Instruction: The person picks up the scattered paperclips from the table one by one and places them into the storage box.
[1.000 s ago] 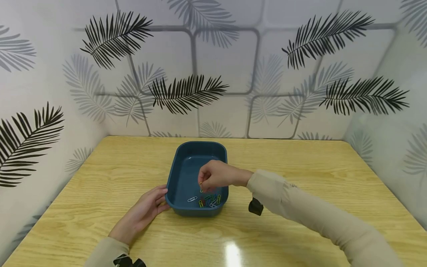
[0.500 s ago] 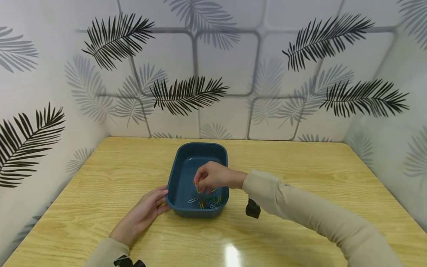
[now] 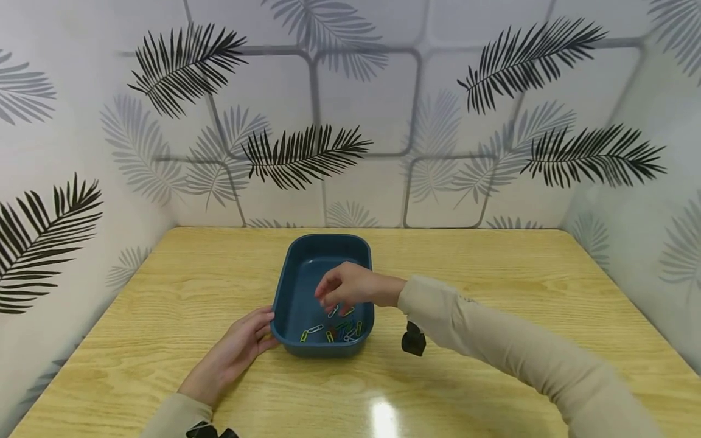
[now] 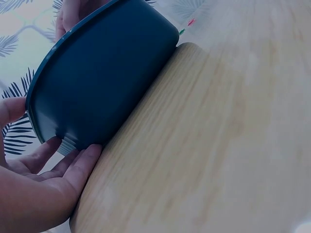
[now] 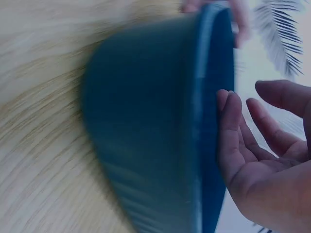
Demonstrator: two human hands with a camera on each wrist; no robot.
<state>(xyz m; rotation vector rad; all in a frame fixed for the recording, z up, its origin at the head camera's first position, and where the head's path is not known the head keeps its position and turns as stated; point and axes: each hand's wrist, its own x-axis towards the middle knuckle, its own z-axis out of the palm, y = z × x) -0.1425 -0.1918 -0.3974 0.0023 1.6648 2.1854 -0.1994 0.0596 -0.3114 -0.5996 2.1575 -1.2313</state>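
A dark blue plastic bin (image 3: 323, 350) stands on the wooden table with several coloured paper clips (image 3: 347, 331) in its near end. My left hand (image 3: 243, 344) rests against the bin's left side; in the left wrist view its fingertips (image 4: 87, 158) touch the outer wall and one tip meets the rim. Above the bin's inside is my right hand (image 3: 347, 286), with nothing between thumb and fingers. In the right wrist view its fingers (image 5: 231, 114) are spread apart beside the rim. A yellow paper clip (image 3: 303, 336) lies at the near left, beside a white paper clip (image 3: 314, 329).
The light wooden table (image 3: 482, 292) extends around the bin. A wall (image 3: 361, 103) patterned with leaves rises behind it. Dark devices sit at both wrists, one below the right cuff (image 3: 413, 340).
My right hand has shifted slightly left and let go of the yellow paper clip it pinched. A yellow paper clip now lies at the bin's near left. My left hand stays at the bin.
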